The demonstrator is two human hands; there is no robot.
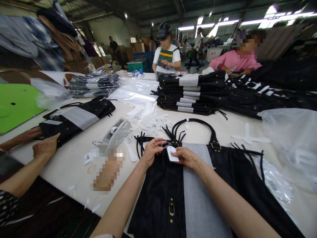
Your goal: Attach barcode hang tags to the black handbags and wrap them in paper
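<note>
A black handbag [158, 195] lies flat in front of me, with a grey paper band [198, 191] down its middle and its looped handle [201, 122] pointing away. My right hand [187, 158] pinches a white hang tag [172, 154] by its edge, over the top of the bag. Close beside it, my left hand [153, 151] has its fingertips pressed together on the tag's thin string [165, 144]. Black tassels [174, 134] stick out just beyond my fingers. A brass buckle [171, 208] shows on the bag's front strap.
At left, a co-worker's hands [46, 145] hold another black bag [81, 115]. A tape dispenser [116, 132] and scattered white labels [148, 122] lie ahead. Stacked black bags [190, 92] stand behind, and clear plastic [294, 142] lies at right. More people work across the table.
</note>
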